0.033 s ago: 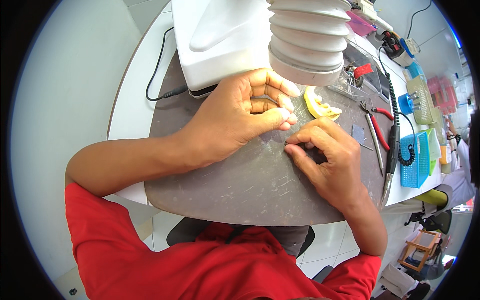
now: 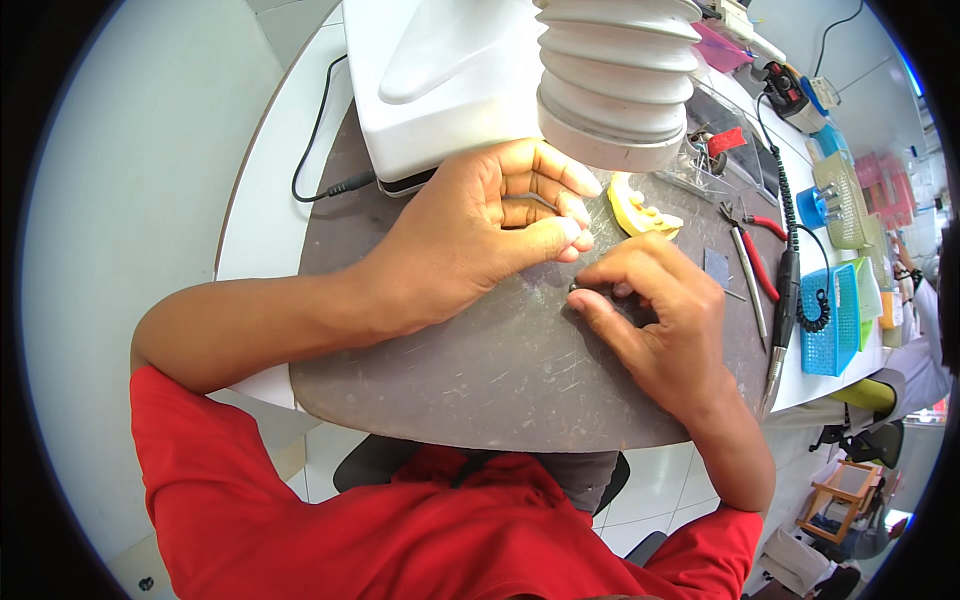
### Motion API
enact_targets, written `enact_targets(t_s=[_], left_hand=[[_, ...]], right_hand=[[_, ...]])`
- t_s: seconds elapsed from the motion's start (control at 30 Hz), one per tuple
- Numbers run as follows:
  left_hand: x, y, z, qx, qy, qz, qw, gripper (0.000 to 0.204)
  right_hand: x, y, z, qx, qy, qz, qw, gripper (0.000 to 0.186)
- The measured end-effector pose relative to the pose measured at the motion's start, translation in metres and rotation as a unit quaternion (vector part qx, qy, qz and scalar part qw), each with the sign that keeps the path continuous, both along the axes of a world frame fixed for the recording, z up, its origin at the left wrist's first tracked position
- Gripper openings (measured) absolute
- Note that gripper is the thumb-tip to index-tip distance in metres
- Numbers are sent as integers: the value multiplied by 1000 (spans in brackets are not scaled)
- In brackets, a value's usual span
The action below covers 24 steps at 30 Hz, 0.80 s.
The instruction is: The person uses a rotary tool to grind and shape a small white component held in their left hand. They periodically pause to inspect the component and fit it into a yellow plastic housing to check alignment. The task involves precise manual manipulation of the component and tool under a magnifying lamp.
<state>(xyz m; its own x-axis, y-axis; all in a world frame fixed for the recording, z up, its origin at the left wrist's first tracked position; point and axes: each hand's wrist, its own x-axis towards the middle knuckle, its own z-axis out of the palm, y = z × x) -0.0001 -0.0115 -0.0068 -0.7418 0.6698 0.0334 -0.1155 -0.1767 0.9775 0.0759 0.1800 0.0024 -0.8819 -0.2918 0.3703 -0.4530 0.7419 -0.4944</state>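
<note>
Likely light and hard, perhaps slippery, judging from the tiny look of the dark piece (image 2: 574,287) below and left of the yellow arch-shaped model (image 2: 632,212); best taken by the edges, between fingertips. Below the model, right hand (image 2: 672,325) with thumb and forefinger nearly together, apparently pinching that piece. Left of the model, left hand (image 2: 480,220) loosely curled, thumb near fingertips; cannot tell whether holding anything.
</note>
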Motion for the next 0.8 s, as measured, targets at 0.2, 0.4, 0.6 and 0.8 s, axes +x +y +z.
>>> enact_targets(t_s=[0.2,0.4,0.6,0.8], left_hand=[[3,1,9,-21,-33,-31,999,33],[3,1,7,-39,-16,-40,998,31],[7,-3,19,-180,144,-12,973,16],[14,-7,6,-223,451,-3,864,11]], right_hand=[[-3,-1,3,-71,111,-30,991,32],[-8,2,3,-25,166,34,985,19],[-7,8,8,-25,184,6,983,16],[-2,12,8,-47,140,-38,988,14]])
